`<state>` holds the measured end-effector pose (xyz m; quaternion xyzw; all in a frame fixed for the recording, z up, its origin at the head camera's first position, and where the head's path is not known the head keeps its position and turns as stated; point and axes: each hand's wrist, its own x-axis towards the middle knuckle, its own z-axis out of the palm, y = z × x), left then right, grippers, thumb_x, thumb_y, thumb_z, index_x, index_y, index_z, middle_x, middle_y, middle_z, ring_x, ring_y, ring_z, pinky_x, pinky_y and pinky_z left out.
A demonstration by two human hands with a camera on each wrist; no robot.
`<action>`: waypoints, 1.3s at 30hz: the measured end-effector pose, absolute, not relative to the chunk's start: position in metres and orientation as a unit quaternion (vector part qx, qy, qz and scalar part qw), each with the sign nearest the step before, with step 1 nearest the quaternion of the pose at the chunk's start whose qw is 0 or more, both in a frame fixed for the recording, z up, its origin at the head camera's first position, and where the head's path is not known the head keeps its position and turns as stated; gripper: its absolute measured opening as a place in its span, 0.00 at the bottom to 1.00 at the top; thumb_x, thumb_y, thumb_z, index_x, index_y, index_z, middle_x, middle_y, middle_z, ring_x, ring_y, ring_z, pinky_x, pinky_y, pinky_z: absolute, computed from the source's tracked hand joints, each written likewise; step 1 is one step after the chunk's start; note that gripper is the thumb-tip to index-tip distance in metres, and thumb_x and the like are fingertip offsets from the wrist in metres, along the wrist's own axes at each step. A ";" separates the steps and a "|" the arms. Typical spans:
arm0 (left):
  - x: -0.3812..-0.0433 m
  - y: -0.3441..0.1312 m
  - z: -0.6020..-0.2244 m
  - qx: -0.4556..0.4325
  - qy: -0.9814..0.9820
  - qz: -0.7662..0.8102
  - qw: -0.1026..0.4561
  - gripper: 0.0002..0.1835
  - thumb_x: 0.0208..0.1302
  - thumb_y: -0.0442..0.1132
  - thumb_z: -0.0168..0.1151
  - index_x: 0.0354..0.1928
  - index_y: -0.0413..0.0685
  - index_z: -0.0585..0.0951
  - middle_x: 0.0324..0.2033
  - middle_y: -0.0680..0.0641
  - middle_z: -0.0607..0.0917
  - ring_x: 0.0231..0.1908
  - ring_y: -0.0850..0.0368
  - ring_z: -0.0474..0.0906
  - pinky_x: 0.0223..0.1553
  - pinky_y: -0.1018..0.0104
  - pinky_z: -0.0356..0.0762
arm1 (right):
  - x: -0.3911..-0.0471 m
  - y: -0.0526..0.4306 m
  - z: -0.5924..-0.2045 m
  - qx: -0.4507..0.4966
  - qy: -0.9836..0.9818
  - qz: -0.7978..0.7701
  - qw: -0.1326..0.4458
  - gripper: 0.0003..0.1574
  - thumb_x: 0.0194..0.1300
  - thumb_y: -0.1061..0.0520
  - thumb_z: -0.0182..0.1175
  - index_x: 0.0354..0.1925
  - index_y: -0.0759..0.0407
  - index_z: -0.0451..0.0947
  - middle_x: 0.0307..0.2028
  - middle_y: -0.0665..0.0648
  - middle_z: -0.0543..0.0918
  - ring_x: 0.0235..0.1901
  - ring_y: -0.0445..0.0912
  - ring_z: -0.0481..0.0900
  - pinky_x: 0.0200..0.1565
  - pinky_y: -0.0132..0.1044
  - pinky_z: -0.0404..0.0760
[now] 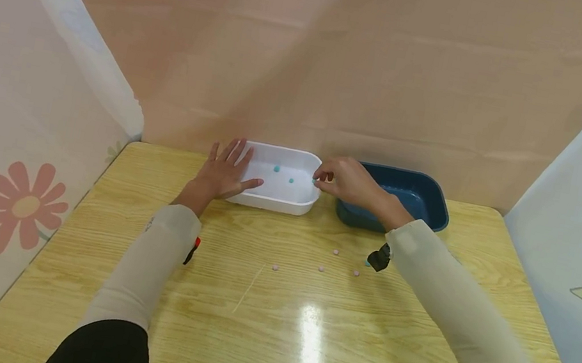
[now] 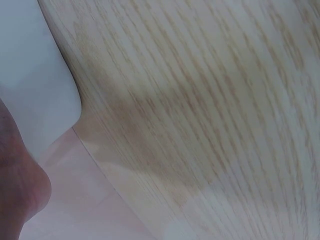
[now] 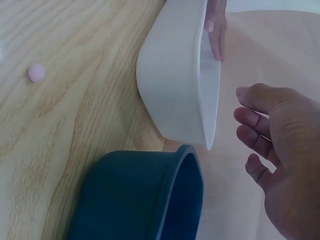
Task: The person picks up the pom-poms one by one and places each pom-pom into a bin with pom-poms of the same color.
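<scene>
My left hand (image 1: 222,176) lies with fingers spread over the left end of a white tray (image 1: 272,205), the thumb reaching across its front rim. Two small teal balls (image 1: 277,169) sit on the tray floor. Above the tray's right rim, my right hand (image 1: 348,180) pinches another teal ball (image 1: 314,180) between thumb and index fingertips. In the right wrist view, the thumb covers that pinch, and the other fingers are loosely curled. The left wrist view catches only part of the left hand (image 2: 20,185) beside the white tray wall (image 2: 40,75).
A dark blue tray (image 1: 391,224) stands to the right of the white one, under my right forearm. Several pink balls (image 1: 321,268) are scattered on the wooden table (image 1: 219,324). One more teal ball (image 1: 367,262) is partly hidden by the right wrist camera. Brown paper (image 1: 309,81) rises behind the trays.
</scene>
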<state>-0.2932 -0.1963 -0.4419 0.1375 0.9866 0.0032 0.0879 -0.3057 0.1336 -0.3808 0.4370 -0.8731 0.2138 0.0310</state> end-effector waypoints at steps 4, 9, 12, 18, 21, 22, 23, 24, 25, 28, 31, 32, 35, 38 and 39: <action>-0.293 -0.196 -0.444 0.139 0.987 0.002 0.086 0.53 0.75 0.77 0.30 0.86 0.50 0.33 0.84 0.43 0.26 0.83 0.44 0.20 0.78 0.36 0.19 | -0.313 0.132 -0.385 0.428 -0.877 0.216 0.029 0.07 0.70 0.61 0.71 0.44 0.63 0.91 0.38 0.59 0.90 0.37 0.51 0.85 0.41 0.47 0.84; -0.293 -0.195 -0.444 0.136 0.987 0.004 0.088 0.53 0.76 0.76 0.31 0.86 0.50 0.33 0.84 0.43 0.25 0.83 0.45 0.19 0.78 0.36 0.19 | -0.320 0.128 -0.388 0.415 -0.881 0.224 0.031 0.07 0.69 0.61 0.70 0.43 0.64 0.91 0.36 0.60 0.90 0.35 0.51 0.85 0.39 0.47 0.84; -0.293 -0.195 -0.445 0.135 0.987 0.004 0.089 0.53 0.75 0.77 0.31 0.86 0.50 0.33 0.84 0.44 0.25 0.83 0.45 0.19 0.78 0.36 0.18 | -0.323 0.124 -0.388 0.401 -0.888 0.223 0.031 0.07 0.70 0.61 0.69 0.43 0.64 0.91 0.36 0.60 0.90 0.35 0.51 0.85 0.39 0.47 0.85; -0.291 -0.196 -0.443 0.135 0.987 0.003 0.082 0.53 0.75 0.77 0.29 0.86 0.49 0.34 0.84 0.43 0.25 0.83 0.45 0.20 0.78 0.36 0.18 | -0.329 0.117 -0.391 0.383 -0.897 0.218 0.034 0.07 0.70 0.60 0.68 0.43 0.63 0.91 0.37 0.59 0.91 0.36 0.51 0.86 0.40 0.47 0.85; -0.289 -0.195 -0.442 0.136 0.988 0.003 0.079 0.54 0.74 0.78 0.27 0.86 0.49 0.34 0.84 0.43 0.25 0.83 0.44 0.21 0.78 0.36 0.19 | -0.331 0.113 -0.393 0.373 -0.902 0.218 0.033 0.08 0.70 0.60 0.69 0.43 0.62 0.91 0.37 0.59 0.91 0.37 0.51 0.85 0.40 0.47 0.84; -0.289 -0.195 -0.442 0.137 0.987 0.002 0.078 0.54 0.74 0.78 0.27 0.86 0.49 0.34 0.84 0.43 0.25 0.83 0.44 0.21 0.78 0.35 0.19 | -0.332 0.112 -0.393 0.369 -0.903 0.216 0.033 0.08 0.70 0.59 0.69 0.43 0.62 0.91 0.37 0.59 0.91 0.37 0.51 0.86 0.40 0.47 0.84; -0.288 -0.195 -0.442 0.137 0.987 0.001 0.078 0.54 0.74 0.78 0.27 0.86 0.49 0.34 0.84 0.43 0.25 0.83 0.44 0.21 0.78 0.35 0.19 | -0.333 0.112 -0.394 0.367 -0.905 0.213 0.034 0.08 0.70 0.59 0.69 0.44 0.62 0.91 0.38 0.58 0.91 0.37 0.51 0.86 0.40 0.47 0.84; -0.288 -0.194 -0.442 0.137 0.987 0.001 0.078 0.54 0.74 0.78 0.27 0.86 0.49 0.34 0.84 0.43 0.26 0.83 0.44 0.21 0.78 0.35 0.20 | -0.333 0.111 -0.395 0.363 -0.907 0.212 0.034 0.09 0.70 0.59 0.69 0.44 0.62 0.91 0.38 0.58 0.90 0.37 0.51 0.86 0.39 0.47 0.85; -0.288 -0.194 -0.442 0.137 0.987 0.001 0.078 0.54 0.74 0.78 0.28 0.86 0.49 0.34 0.84 0.43 0.26 0.83 0.44 0.22 0.79 0.35 0.20 | -0.334 0.110 -0.395 0.361 -0.908 0.211 0.033 0.09 0.70 0.59 0.69 0.44 0.62 0.91 0.38 0.59 0.90 0.37 0.51 0.86 0.39 0.47 0.85; -0.288 -0.194 -0.441 0.137 0.987 0.002 0.078 0.54 0.74 0.78 0.28 0.86 0.50 0.35 0.84 0.43 0.27 0.84 0.44 0.22 0.79 0.35 0.21 | -0.336 0.108 -0.396 0.353 -0.911 0.210 0.030 0.09 0.70 0.58 0.69 0.44 0.62 0.91 0.39 0.59 0.90 0.37 0.52 0.86 0.39 0.48 0.85; -0.288 -0.194 -0.441 0.137 0.987 0.004 0.079 0.53 0.74 0.78 0.27 0.86 0.50 0.34 0.84 0.43 0.26 0.84 0.44 0.22 0.78 0.35 0.20 | -0.337 0.108 -0.396 0.345 -0.914 0.210 0.025 0.09 0.70 0.58 0.69 0.44 0.63 0.91 0.39 0.60 0.90 0.38 0.53 0.86 0.40 0.48 0.85; -0.288 -0.194 -0.441 0.138 0.987 0.004 0.079 0.54 0.74 0.78 0.27 0.86 0.50 0.34 0.84 0.43 0.26 0.83 0.44 0.22 0.78 0.35 0.20 | -0.338 0.108 -0.396 0.342 -0.916 0.210 0.023 0.09 0.70 0.58 0.69 0.44 0.63 0.91 0.39 0.60 0.90 0.38 0.53 0.86 0.41 0.49 0.86; -0.288 -0.194 -0.441 0.138 0.987 0.004 0.078 0.54 0.74 0.78 0.27 0.86 0.50 0.34 0.84 0.43 0.27 0.84 0.44 0.22 0.78 0.35 0.19 | -0.339 0.107 -0.397 0.339 -0.918 0.205 0.021 0.10 0.71 0.58 0.69 0.45 0.63 0.91 0.40 0.60 0.90 0.38 0.53 0.86 0.42 0.49 0.86; -0.288 -0.194 -0.440 0.136 0.988 0.006 0.079 0.54 0.74 0.78 0.29 0.86 0.50 0.35 0.84 0.43 0.27 0.84 0.44 0.22 0.78 0.36 0.19 | -0.340 0.108 -0.398 0.335 -0.919 0.204 0.021 0.10 0.71 0.58 0.69 0.45 0.63 0.90 0.40 0.60 0.90 0.39 0.53 0.86 0.43 0.49 0.86; -0.288 -0.193 -0.440 0.134 0.988 0.006 0.079 0.53 0.74 0.78 0.29 0.86 0.50 0.35 0.84 0.43 0.27 0.84 0.44 0.22 0.78 0.36 0.19 | -0.340 0.108 -0.398 0.335 -0.920 0.203 0.021 0.10 0.71 0.58 0.69 0.45 0.63 0.90 0.40 0.60 0.90 0.39 0.53 0.86 0.43 0.49 0.86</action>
